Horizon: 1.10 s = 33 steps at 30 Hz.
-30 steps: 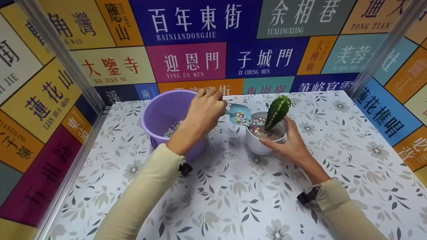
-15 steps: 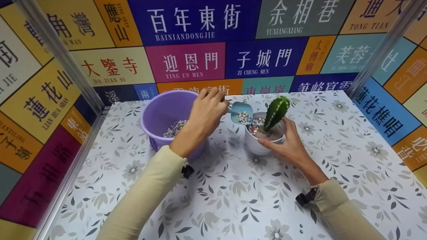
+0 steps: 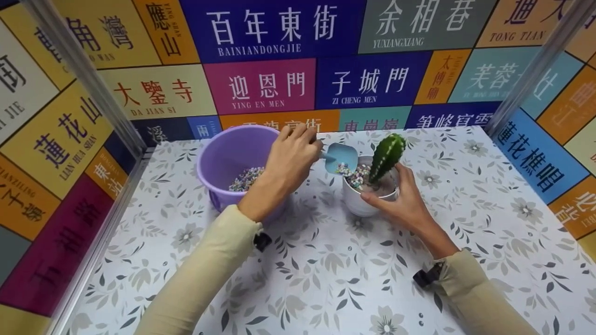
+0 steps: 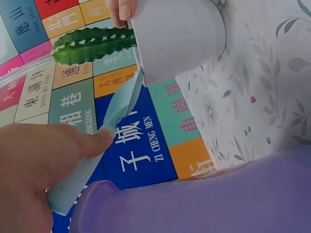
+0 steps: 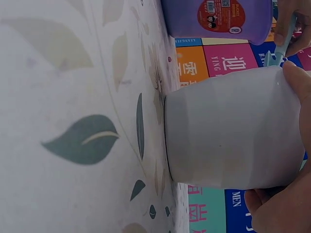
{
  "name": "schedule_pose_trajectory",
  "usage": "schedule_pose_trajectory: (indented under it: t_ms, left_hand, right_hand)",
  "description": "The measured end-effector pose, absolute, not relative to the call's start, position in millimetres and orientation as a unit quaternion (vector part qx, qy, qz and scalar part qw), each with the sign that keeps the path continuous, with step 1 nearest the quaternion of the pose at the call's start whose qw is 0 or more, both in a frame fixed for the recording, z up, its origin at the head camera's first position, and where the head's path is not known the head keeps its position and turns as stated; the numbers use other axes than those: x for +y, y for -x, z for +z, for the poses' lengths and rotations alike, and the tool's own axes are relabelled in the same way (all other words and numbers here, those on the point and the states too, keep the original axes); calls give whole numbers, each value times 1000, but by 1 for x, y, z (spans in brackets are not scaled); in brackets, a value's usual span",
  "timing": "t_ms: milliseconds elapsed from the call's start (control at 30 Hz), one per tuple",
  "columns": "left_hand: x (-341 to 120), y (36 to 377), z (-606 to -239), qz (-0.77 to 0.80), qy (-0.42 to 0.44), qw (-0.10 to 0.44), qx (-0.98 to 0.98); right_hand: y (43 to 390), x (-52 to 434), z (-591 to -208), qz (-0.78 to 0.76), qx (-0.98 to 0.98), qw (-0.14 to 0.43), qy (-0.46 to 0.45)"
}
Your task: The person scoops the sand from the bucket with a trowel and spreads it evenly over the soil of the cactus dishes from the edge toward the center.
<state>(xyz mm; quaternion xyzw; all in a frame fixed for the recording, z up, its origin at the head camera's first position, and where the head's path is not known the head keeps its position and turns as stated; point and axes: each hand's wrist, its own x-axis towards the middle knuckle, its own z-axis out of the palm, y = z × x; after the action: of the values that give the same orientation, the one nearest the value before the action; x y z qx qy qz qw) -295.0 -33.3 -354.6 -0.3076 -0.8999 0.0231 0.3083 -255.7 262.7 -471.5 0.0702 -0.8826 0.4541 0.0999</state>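
Note:
My left hand [image 3: 294, 156] grips the handle of a light blue scoop [image 3: 342, 156]. The scoop's tip hangs over the left rim of a white pot [image 3: 363, 204], and some multicoloured pebbles [image 3: 344, 170] lie at its front. In the pot a green cactus [image 3: 389, 156] leans to the right in pale soil, with more pebbles heaped on its left side. My right hand [image 3: 404, 200] holds the pot from the right, thumb near the front rim and fingers behind. In the left wrist view the scoop [image 4: 124, 99] touches or nearly touches the pot rim.
A purple bucket [image 3: 203, 184] stands on the left, partly behind my left forearm, with pebbles on its bottom. A floral cloth [image 3: 326, 279] covers the table. Panels with printed characters [image 3: 265, 86] stand behind and at both sides, with metal posts at the corners.
The scoop has shifted slightly right over the pot and tipped further. Pebbles have slid off it, so fewer lie on it and more in the pot. My right hand stays in place.

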Motion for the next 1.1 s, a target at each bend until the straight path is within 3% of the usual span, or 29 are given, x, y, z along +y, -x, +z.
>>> schedule_pose_trajectory:
  t_ms: [1100]
  left_hand:
    - [-38, 295, -362, 18, 294, 367, -883]
  right_hand:
    - [256, 264, -473, 457, -881, 102, -74]
